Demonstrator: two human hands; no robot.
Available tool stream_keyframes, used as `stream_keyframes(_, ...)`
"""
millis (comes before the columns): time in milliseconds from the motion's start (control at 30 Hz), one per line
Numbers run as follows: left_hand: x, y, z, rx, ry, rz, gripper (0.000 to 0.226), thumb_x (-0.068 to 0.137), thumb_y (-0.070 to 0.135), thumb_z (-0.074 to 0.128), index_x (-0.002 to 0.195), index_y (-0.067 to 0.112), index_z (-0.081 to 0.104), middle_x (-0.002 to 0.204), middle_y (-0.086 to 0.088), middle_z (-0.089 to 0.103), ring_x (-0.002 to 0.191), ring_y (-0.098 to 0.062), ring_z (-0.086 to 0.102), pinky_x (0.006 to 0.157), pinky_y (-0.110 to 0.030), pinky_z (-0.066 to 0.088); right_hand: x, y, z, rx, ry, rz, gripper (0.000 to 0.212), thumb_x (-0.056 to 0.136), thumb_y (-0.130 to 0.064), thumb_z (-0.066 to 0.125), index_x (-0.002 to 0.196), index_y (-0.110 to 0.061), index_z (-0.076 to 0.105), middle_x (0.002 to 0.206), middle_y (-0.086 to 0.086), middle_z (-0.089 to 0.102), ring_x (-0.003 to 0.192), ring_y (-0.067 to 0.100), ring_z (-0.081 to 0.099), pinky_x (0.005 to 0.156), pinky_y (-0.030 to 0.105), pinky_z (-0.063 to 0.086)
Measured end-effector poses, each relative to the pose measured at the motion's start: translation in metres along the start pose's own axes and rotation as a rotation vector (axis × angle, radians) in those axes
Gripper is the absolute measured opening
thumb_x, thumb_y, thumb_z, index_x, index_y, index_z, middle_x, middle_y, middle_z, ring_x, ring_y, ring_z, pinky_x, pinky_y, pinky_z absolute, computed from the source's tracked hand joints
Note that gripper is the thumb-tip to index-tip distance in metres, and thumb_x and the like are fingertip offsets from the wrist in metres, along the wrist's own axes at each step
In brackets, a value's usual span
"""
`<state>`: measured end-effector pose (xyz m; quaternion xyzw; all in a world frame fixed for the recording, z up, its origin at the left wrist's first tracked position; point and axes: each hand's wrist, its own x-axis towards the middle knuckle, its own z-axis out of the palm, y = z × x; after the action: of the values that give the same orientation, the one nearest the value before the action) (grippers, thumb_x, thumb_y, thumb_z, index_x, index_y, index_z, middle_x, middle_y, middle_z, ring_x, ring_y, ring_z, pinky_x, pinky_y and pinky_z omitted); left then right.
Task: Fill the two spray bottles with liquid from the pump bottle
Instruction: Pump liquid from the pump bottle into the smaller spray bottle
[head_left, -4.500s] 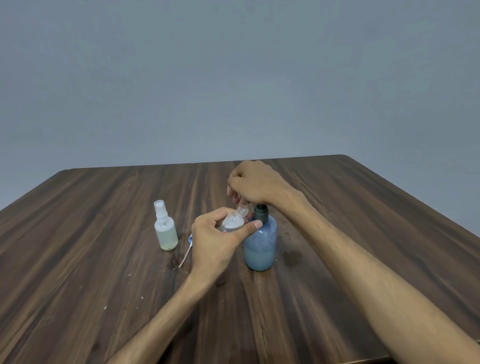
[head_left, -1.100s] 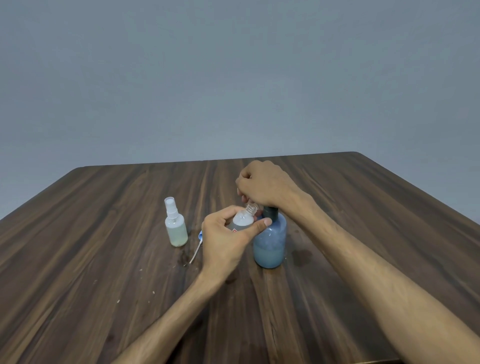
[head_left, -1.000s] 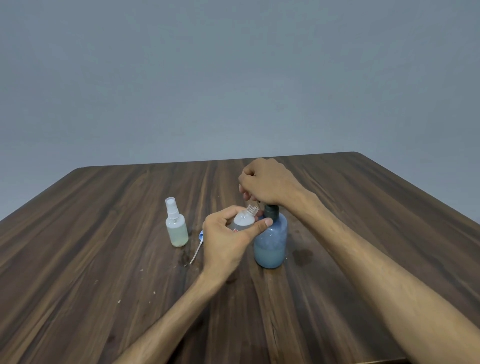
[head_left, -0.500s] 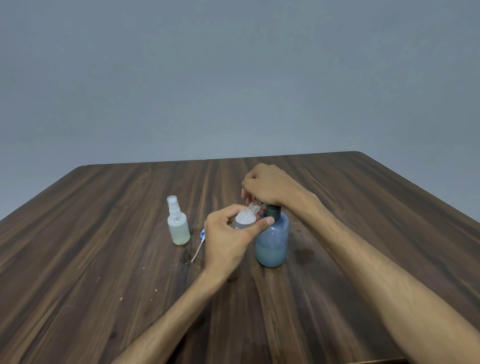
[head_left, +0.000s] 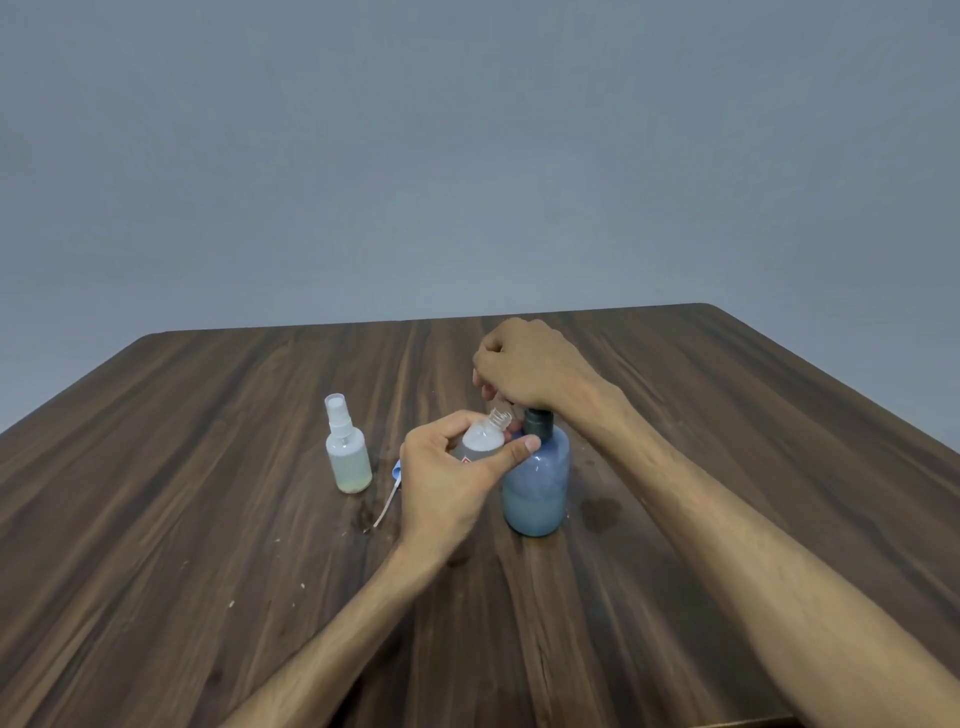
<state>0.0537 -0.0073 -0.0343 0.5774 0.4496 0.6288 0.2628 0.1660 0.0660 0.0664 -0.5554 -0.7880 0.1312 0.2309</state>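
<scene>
A dark wood-grain laminate table (head_left: 208, 519) is standing before a plain grey wall (head_left: 467, 156). Near its centre, a rounded translucent blue pump bottle (head_left: 536, 488) is standing upright, part full. The right hand (head_left: 530, 371) is lying curled over its dark pump top. The left hand (head_left: 449, 480) is gripping a small clear uncapped spray bottle (head_left: 483, 441), tilted against the pump bottle. Left of that, a capped clear spray bottle (head_left: 347, 449) is standing, with a loose sprayer tube (head_left: 387, 506) lying nearby.

The right hand (head_left: 530, 370) has come up a little off the pump bottle (head_left: 537, 480), so its dark neck shows under the hand now.
</scene>
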Motion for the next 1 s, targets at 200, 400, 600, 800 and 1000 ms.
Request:
stream_keyframes(200, 0.0001, 0.0001, -0.0004, -0.019, -0.005, -0.002, 0.018, 0.075, 0.015, 0.096, 0.083, 0.020, 0.080, 0.078, 0.007, 0.079, 0.074, -0.005, 0.073, 0.067, -0.021, 0.055, -0.0019, -0.0007, -0.0009, 0.002, 0.013, 0.019, 0.031, 0.090, -0.026, 0.052, 0.077, -0.015, 0.078, 0.076, 0.000, 0.079, 0.080, 0.026, 0.075, 0.082, 0.046, 0.062)
stream_keyframes(400, 0.0010, 0.0001, -0.0002, -0.012, -0.003, 0.006, 0.018, 0.075, 0.015, 0.096, 0.082, 0.018, 0.080, 0.076, 0.007, 0.079, 0.072, -0.005, 0.072, 0.066, -0.022, 0.054, -0.0026, -0.0016, 0.0031, -0.007, -0.008, 0.034, 0.030, 0.089, -0.026, 0.051, 0.076, -0.016, 0.076, 0.078, 0.001, 0.079, 0.083, 0.026, 0.075, 0.084, 0.044, 0.062)
stream_keyframes(600, 0.0006, -0.0013, 0.0001, -0.009, -0.002, 0.003, 0.017, 0.075, 0.015, 0.096, 0.084, 0.018, 0.081, 0.079, 0.006, 0.080, 0.076, -0.012, 0.075, 0.068, -0.029, 0.059, -0.0030, -0.0013, 0.0004, 0.004, 0.025, 0.017, 0.031, 0.091, -0.026, 0.052, 0.080, -0.014, 0.078, 0.077, 0.002, 0.079, 0.082, 0.027, 0.075, 0.082, 0.046, 0.062)
stream_keyframes(800, -0.0006, -0.0008, -0.0010, -0.012, -0.004, 0.002, 0.018, 0.075, 0.015, 0.096, 0.083, 0.020, 0.081, 0.079, 0.007, 0.080, 0.075, -0.009, 0.074, 0.068, -0.029, 0.059, -0.0038, -0.0018, -0.0004, -0.001, 0.040, 0.006, 0.031, 0.092, -0.027, 0.053, 0.073, -0.017, 0.075, 0.076, 0.000, 0.078, 0.080, 0.024, 0.074, 0.082, 0.045, 0.062)
stream_keyframes(1000, -0.0005, 0.0000, -0.0008, 0.000, -0.002, 0.000, 0.018, 0.075, 0.016, 0.096, 0.085, 0.018, 0.081, 0.079, 0.006, 0.080, 0.075, -0.011, 0.074, 0.068, -0.031, 0.059, -0.0065, -0.0021, 0.0024, -0.004, -0.003, 0.018, 0.030, 0.092, -0.026, 0.052, 0.072, -0.021, 0.073, 0.077, -0.001, 0.079, 0.081, 0.023, 0.075, 0.085, 0.046, 0.062)
